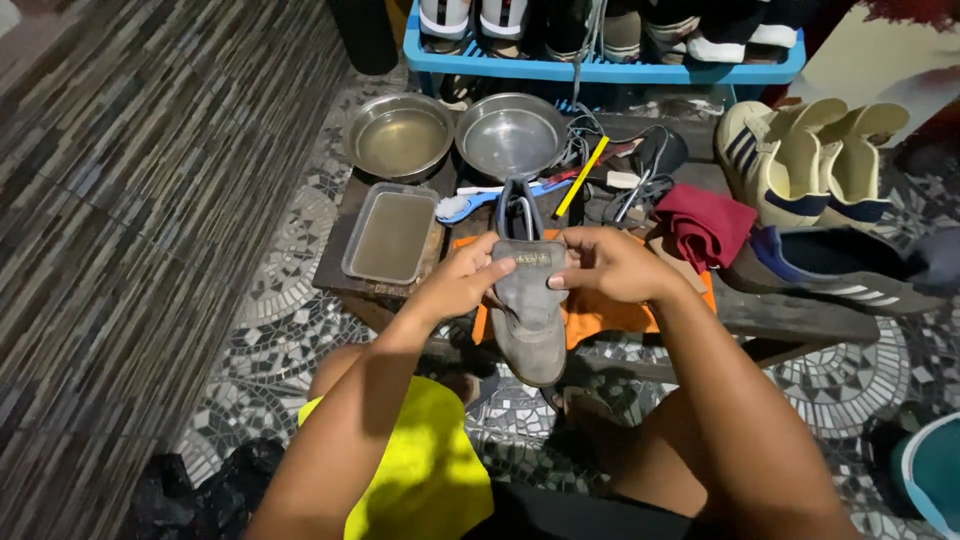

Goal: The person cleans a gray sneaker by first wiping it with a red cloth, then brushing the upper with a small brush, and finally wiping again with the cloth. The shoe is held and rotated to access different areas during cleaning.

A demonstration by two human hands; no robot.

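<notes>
Grey suede low-top shoe (528, 315), held toe toward the wearer above an orange cloth (600, 312) on the dark wooden table (800, 315). The left hand (462, 280) and right hand (605, 262) each pinch the raised tongue, where a small rectangular label with pale lettering sits. The shoe appears light and pliable, its nap soft and easily marked; the firmer sole edge or heel would probably give a surer grip than the tongue. Behind lie a white-bristled brush with blue handle (480, 202), a clear rectangular plastic tray (392, 233), two round steel bowls (400, 135), a folded dark-red cloth (705, 225) and cream striped sneakers (810, 160).
</notes>
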